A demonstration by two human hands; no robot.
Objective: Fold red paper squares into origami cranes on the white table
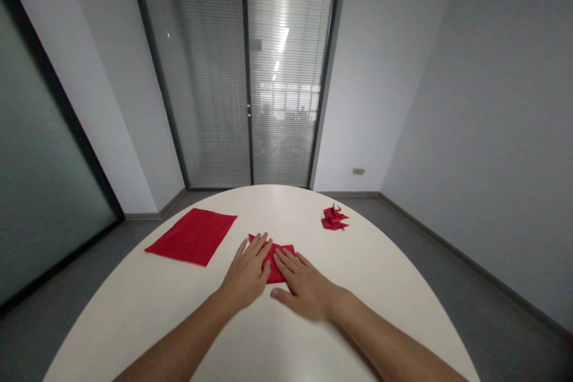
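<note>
A folded piece of red paper lies on the white round table in front of me. My left hand rests flat on its left part, fingers stretched out and together. My right hand lies flat on its right part, fingers extended and thumb pointing left. Both hands press the paper down and hide much of it.
A flat stack of red paper sheets lies to the left on the table. Several small folded red paper figures sit at the far right. Beyond the table stands a glass door with blinds; grey floor surrounds the table.
</note>
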